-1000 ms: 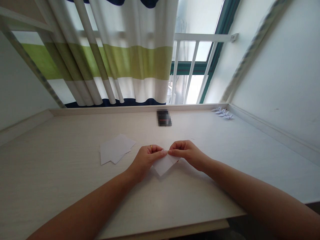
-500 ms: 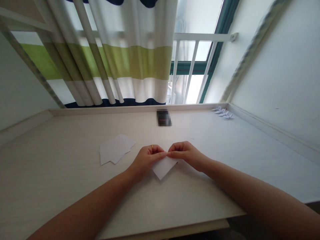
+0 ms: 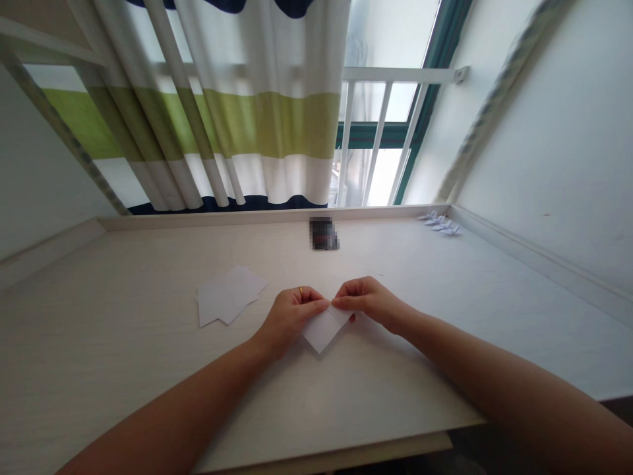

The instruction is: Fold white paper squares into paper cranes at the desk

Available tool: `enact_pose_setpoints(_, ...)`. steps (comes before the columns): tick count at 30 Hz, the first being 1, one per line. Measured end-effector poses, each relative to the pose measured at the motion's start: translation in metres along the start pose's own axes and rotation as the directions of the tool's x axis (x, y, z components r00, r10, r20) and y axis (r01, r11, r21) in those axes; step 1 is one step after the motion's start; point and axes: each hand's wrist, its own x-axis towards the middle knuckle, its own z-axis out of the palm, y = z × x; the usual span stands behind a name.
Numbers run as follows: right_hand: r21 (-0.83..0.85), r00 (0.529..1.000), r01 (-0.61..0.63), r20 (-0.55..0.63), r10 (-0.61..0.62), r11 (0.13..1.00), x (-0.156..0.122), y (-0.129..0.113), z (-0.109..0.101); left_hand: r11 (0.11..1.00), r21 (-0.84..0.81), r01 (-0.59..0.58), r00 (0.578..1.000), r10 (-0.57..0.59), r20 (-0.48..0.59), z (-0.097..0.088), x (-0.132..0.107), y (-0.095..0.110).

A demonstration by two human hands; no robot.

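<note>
A small folded piece of white paper (image 3: 324, 332) is held just above the pale desk, one corner pointing towards me. My left hand (image 3: 295, 313), with a gold ring on one finger, pinches its upper edge from the left. My right hand (image 3: 368, 303) pinches the same edge from the right, and a fingertip shows under the paper's right side. The thumbs nearly meet at the top, hiding that edge. To the left lies a loose stack of white paper sheets (image 3: 225, 293).
Several small folded paper shapes (image 3: 440, 224) sit in the far right corner of the desk (image 3: 123, 330). A dark, pixelated object (image 3: 323, 234) stands near the back ledge. Behind are a striped curtain (image 3: 277, 125) and a white window railing (image 3: 380, 76).
My right hand has shifted very slightly, and a fingertip shows more beneath the paper's right side. The paper has tilted up a little. Both hands still pinch it.
</note>
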Motion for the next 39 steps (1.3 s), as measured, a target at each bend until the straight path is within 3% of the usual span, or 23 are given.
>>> enact_pose_setpoints(10,0.033,0.999,0.036,-0.003,-0.036,0.999,0.003,-0.003,-0.019,0.999,-0.030,-0.037,0.998,0.036,-0.045,-0.010,0.002,0.004)
enact_pose_setpoints(18,0.077,1.000,0.024,0.006,-0.025,0.997,0.003,-0.005,-0.020,0.998,-0.035,-0.042,0.998,0.040,-0.049,-0.008,0.001,0.003)
enact_pose_setpoints(26,0.172,0.970,0.115,-0.231,-0.074,0.978,0.011,-0.006,-0.041,0.992,-0.117,-0.047,0.982,0.024,-0.189,-0.021,0.006,0.012)
enact_pose_setpoints(31,0.225,0.991,0.106,-0.102,-0.084,0.969,0.010,0.004,-0.021,0.995,-0.069,-0.070,0.991,0.061,-0.121,-0.014,0.003,0.010)
enact_pose_setpoints(34,0.168,0.996,0.091,-0.004,-0.092,0.982,0.005,0.005,-0.004,0.997,-0.038,-0.073,0.995,0.070,-0.070,-0.010,0.001,0.007)
enact_pose_setpoints(39,0.070,0.996,0.092,-0.022,-0.091,0.993,-0.002,0.002,0.004,0.999,0.043,-0.020,0.999,0.019,0.026,-0.007,0.000,0.004)
